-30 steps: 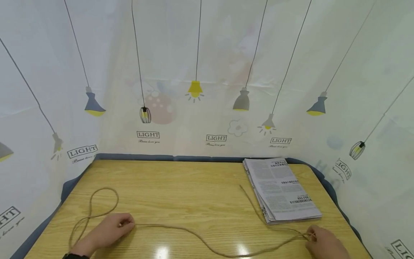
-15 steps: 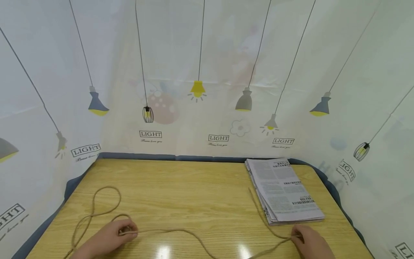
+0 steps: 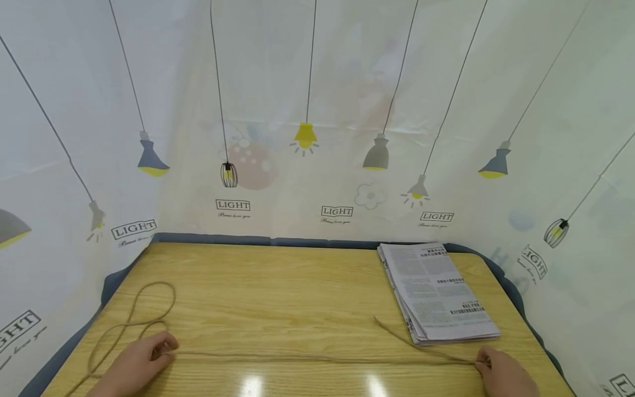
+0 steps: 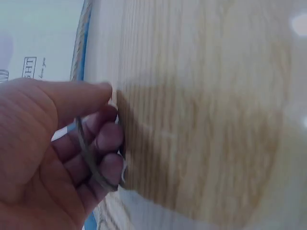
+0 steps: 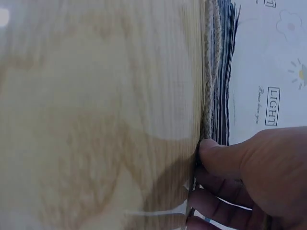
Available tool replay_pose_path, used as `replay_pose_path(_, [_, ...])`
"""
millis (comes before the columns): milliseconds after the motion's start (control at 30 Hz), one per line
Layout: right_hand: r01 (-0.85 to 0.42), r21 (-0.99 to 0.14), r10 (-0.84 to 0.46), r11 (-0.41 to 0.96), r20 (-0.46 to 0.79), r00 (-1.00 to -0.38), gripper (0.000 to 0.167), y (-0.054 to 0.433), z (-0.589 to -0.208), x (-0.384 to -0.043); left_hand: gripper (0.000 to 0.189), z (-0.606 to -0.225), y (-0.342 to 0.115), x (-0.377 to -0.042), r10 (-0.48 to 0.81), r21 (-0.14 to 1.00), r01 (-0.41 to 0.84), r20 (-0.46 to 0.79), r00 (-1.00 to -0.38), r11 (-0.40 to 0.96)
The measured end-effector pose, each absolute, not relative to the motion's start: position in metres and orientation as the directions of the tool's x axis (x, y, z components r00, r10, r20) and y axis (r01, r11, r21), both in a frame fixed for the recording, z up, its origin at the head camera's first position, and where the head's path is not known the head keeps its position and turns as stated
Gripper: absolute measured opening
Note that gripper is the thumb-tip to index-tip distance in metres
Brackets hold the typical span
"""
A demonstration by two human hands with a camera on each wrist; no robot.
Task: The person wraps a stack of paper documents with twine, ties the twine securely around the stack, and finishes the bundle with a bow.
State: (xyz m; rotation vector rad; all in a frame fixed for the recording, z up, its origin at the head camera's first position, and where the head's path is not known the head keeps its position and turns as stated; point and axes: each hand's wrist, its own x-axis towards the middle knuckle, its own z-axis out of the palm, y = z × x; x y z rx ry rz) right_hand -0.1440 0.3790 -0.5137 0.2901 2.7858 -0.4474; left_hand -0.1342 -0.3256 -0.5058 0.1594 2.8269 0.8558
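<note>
A thin brown rope (image 3: 278, 359) runs nearly straight across the front of the wooden table, between my two hands. My left hand (image 3: 136, 361) holds it at the left with curled fingers; in the left wrist view, the rope (image 4: 88, 153) crosses inside the fingers. At the right, my right hand (image 3: 506, 372) pinches the rope between thumb and fingers, low over the table. From that pinch a loose end (image 3: 392, 332) slants back leftward past the newspapers. Beyond the left hand, the remaining rope lies in loose loops (image 3: 172, 298).
A stack of folded newspapers (image 3: 439, 295) lies at the table's right side, close behind the right hand. Blue edging (image 3: 297, 242) borders the wooden table (image 3: 268, 298). A white curtain (image 3: 278, 66) printed with lamps surrounds it.
The sagging rope between the hands has been drawn nearly straight. My left hand has moved left; my right hand went left, then back right. The loose end now lies lower and nearer the front.
</note>
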Motion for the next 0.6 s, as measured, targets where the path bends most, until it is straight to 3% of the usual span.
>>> replay_pose_path(133, [0.285,-0.240,0.197,0.928,-0.335,-0.922,0.011,0.389,-0.510,-0.144,0.019,-0.506,-0.327,-0.133,0.292,0.688,0.111,-0.152,-0.944,0.718])
replay_pose_path(233, [0.309,-0.227,0.225,0.924,-0.331,-0.916,0.011,0.390,-0.503,-0.143,0.021,-0.506,-0.325,-0.134,0.343,0.763,0.087,-0.183,-0.921,0.640])
replay_pose_path(600, [0.365,-0.177,0.305,0.914,-0.293,-0.906,0.020,0.387,-0.493,-0.147,0.024,-0.508,-0.317,-0.144,0.217,0.689,0.080,-0.114,-0.970,0.720])
